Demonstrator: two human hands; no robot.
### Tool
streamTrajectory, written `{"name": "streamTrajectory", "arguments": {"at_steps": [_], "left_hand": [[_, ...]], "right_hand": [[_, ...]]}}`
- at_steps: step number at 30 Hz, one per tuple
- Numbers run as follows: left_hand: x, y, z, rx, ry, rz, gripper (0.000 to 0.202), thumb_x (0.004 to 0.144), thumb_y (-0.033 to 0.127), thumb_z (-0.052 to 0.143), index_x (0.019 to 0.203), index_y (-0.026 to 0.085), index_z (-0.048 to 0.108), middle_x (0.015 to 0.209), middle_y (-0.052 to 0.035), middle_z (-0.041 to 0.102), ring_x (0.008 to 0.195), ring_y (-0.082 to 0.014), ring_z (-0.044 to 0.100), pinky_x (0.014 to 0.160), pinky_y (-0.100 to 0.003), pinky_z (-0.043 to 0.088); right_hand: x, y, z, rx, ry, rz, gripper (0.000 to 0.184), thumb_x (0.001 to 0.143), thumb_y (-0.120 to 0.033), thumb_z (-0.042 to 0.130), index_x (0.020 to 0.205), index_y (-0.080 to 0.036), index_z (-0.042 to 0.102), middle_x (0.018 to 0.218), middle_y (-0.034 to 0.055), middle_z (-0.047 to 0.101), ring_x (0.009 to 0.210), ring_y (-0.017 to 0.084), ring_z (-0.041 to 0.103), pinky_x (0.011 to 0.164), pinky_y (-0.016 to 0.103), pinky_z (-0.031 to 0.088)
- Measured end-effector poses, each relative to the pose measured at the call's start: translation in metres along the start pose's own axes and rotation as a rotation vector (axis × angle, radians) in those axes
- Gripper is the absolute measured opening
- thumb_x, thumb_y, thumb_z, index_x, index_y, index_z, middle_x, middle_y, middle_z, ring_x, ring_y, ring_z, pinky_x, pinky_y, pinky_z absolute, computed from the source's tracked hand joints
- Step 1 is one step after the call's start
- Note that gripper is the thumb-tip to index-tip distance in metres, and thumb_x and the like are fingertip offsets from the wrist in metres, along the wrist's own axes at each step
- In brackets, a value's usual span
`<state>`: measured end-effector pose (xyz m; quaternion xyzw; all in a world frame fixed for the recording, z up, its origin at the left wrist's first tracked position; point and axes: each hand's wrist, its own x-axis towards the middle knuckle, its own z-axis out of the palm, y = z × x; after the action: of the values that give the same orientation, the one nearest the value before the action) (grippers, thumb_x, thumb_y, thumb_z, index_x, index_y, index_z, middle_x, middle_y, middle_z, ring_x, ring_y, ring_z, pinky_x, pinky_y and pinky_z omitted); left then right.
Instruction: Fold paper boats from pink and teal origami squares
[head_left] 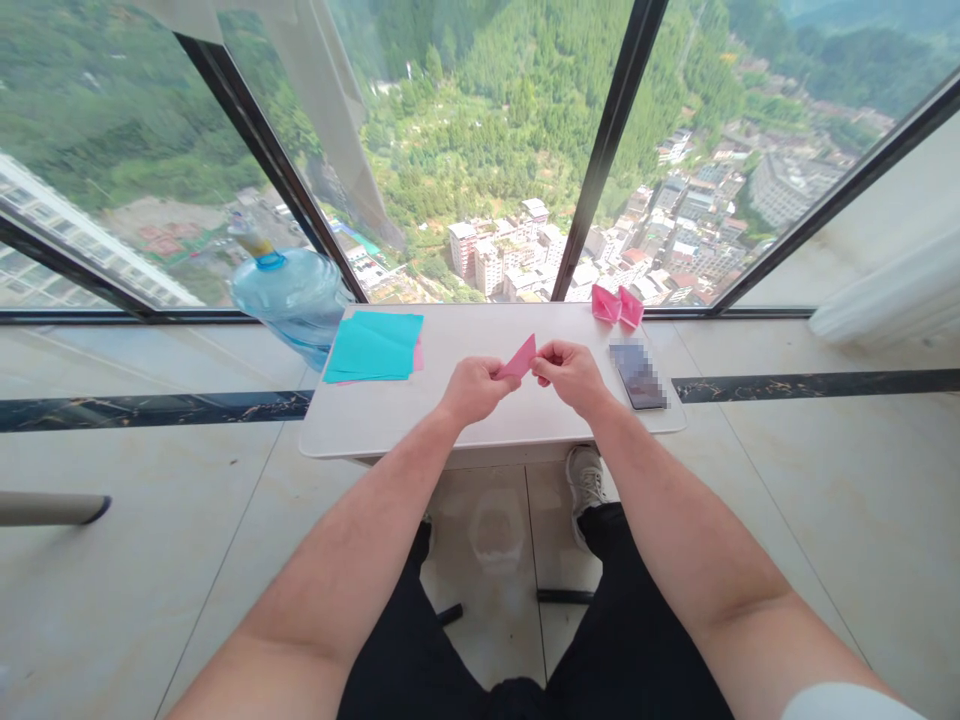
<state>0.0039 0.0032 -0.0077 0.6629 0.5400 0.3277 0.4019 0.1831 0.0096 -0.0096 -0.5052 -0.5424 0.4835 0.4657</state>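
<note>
A small piece of folded pink paper (pixel 519 358) is held up over the white table, one pointed corner upward. My left hand (pixel 478 387) pinches its lower left part between thumb and fingers. At its right edge, the thumb and fingertips of my right hand (pixel 568 371) are closed on the same paper. Two folded pink paper shapes (pixel 617 306) stand at the table's back right. On the left lies a stack of turquoise paper sheets (pixel 376 346), with pink paper (pixel 418 357) showing from under it.
The white table (pixel 390 420) stands before tall windows. A phone (pixel 639 376) lies near its right edge, beside my right forearm. A large blue water bottle (pixel 289 290) is on the floor at the table's left. My shoe (pixel 586 485) shows under the front edge.
</note>
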Motion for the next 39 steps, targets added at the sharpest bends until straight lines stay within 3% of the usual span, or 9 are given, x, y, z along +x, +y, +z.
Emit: {"name": "streamTrajectory", "arguments": {"at_steps": [7, 15, 24, 29, 34, 39], "left_hand": [[0.003, 0.001, -0.001, 0.029, -0.036, -0.038, 0.026, 0.07, 0.041, 0.068, 0.063, 0.016, 0.066, 0.053, 0.0036, 0.05, 0.053, -0.0109, 0.042, 0.051, -0.026, 0.029], [0.003, -0.003, -0.003, 0.121, 0.003, -0.011, 0.019, 0.068, 0.035, 0.07, 0.062, 0.018, 0.062, 0.054, 0.0053, 0.048, 0.055, -0.0116, 0.043, 0.054, -0.026, 0.031], [0.003, -0.002, -0.001, 0.172, 0.039, 0.021, 0.023, 0.07, 0.029, 0.066, 0.055, 0.019, 0.051, 0.053, 0.0048, 0.045, 0.056, -0.0121, 0.041, 0.057, -0.028, 0.03], [-0.001, -0.002, 0.001, 0.161, 0.049, 0.034, 0.026, 0.073, 0.031, 0.065, 0.056, 0.019, 0.05, 0.053, 0.0055, 0.043, 0.056, -0.0111, 0.038, 0.057, -0.027, 0.028], [-0.005, 0.0, 0.002, 0.102, 0.062, 0.079, 0.031, 0.08, 0.042, 0.062, 0.061, 0.018, 0.061, 0.053, 0.0045, 0.045, 0.057, -0.0111, 0.039, 0.057, -0.027, 0.029], [-0.003, 0.003, 0.004, 0.014, 0.078, 0.045, 0.027, 0.081, 0.037, 0.061, 0.068, 0.017, 0.072, 0.057, 0.0009, 0.058, 0.058, -0.0134, 0.048, 0.059, -0.027, 0.035]], "right_hand": [[0.001, 0.004, -0.005, 0.03, 0.026, -0.026, 0.02, 0.069, -0.035, 0.075, 0.069, -0.019, 0.063, 0.059, -0.0014, 0.062, 0.053, 0.011, 0.055, 0.051, 0.025, 0.044], [0.005, 0.006, -0.012, 0.045, 0.105, -0.02, 0.024, 0.07, -0.039, 0.076, 0.07, -0.019, 0.064, 0.059, -0.0017, 0.062, 0.052, 0.011, 0.054, 0.052, 0.025, 0.045], [0.005, 0.006, -0.014, 0.09, 0.078, -0.056, 0.021, 0.072, -0.035, 0.077, 0.071, -0.018, 0.064, 0.062, -0.0014, 0.063, 0.053, 0.01, 0.054, 0.054, 0.025, 0.045], [0.006, 0.007, -0.014, 0.101, 0.067, -0.049, 0.028, 0.071, -0.042, 0.079, 0.072, -0.019, 0.063, 0.061, -0.0022, 0.061, 0.054, 0.01, 0.054, 0.055, 0.026, 0.046], [0.008, 0.008, -0.013, 0.1, 0.01, -0.058, 0.031, 0.069, -0.045, 0.08, 0.072, -0.02, 0.063, 0.061, -0.0024, 0.061, 0.055, 0.011, 0.054, 0.056, 0.027, 0.046], [0.006, 0.007, -0.013, 0.093, 0.014, -0.065, 0.032, 0.069, -0.047, 0.08, 0.073, -0.02, 0.064, 0.06, -0.0024, 0.06, 0.056, 0.011, 0.054, 0.057, 0.027, 0.047]]}}
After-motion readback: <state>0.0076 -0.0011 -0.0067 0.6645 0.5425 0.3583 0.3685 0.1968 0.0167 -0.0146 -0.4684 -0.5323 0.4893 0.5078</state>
